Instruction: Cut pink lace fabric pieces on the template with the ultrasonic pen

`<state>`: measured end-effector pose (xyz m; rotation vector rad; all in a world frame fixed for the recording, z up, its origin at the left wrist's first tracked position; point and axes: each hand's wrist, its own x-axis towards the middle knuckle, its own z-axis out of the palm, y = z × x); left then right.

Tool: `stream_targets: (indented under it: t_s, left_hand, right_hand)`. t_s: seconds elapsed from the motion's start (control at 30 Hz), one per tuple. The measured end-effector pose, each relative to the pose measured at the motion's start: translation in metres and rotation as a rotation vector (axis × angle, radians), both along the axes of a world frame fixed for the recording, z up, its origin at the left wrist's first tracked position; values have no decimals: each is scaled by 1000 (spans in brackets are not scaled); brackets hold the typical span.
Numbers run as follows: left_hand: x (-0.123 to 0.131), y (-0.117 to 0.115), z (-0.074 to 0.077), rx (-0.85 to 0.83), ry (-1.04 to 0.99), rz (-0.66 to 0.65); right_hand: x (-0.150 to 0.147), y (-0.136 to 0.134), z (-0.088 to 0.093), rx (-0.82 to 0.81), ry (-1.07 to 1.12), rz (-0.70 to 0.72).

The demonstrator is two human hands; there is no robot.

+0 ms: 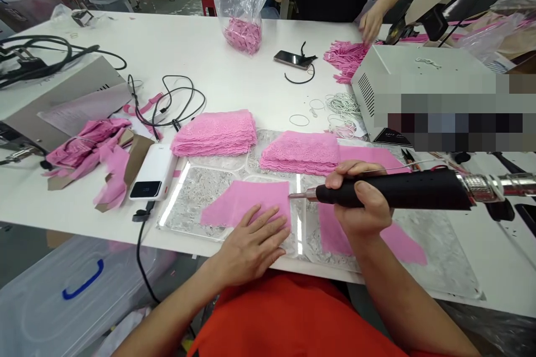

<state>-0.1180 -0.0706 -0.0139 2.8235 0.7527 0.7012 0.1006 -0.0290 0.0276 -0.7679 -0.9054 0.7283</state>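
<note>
My left hand (257, 241) lies flat with fingers stretched on the lower right of a pink fabric piece (247, 198), which rests on a clear-framed, grey-patterned mat (188, 195). Wrapped round a black pen-like handpiece with a metal tip (393, 189), my right hand (366, 206) keeps the tool nearly level. Its tip points left at the right edge of that pink piece; whether it touches cannot be seen. Under my right hand lies another pink fabric piece (335, 228), partly covered. Behind stand two stacks of pink lacy fabric, a left stack (215, 134) and a right stack (299, 153).
A white power bank (154, 173) with a cable sits left, beside pink scraps (111, 162). Grey metal boxes flank the table, one left (84, 106), one right (427, 67). A phone (293, 59) lies farther back. Across the table, a co-worker's hand (371, 22) touches pink strips (345, 58).
</note>
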Motion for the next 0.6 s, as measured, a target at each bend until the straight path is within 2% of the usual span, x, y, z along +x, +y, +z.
stream_targets:
  t_s: [0.43,0.6]
  left_hand:
    - [-1,-1,-2,10,-14,-22]
    - [0,-2,-1,29,-27,-17]
  right_hand:
    - [3,-4,4,9,20,40]
    - [6,-9,7,-10,37,124]
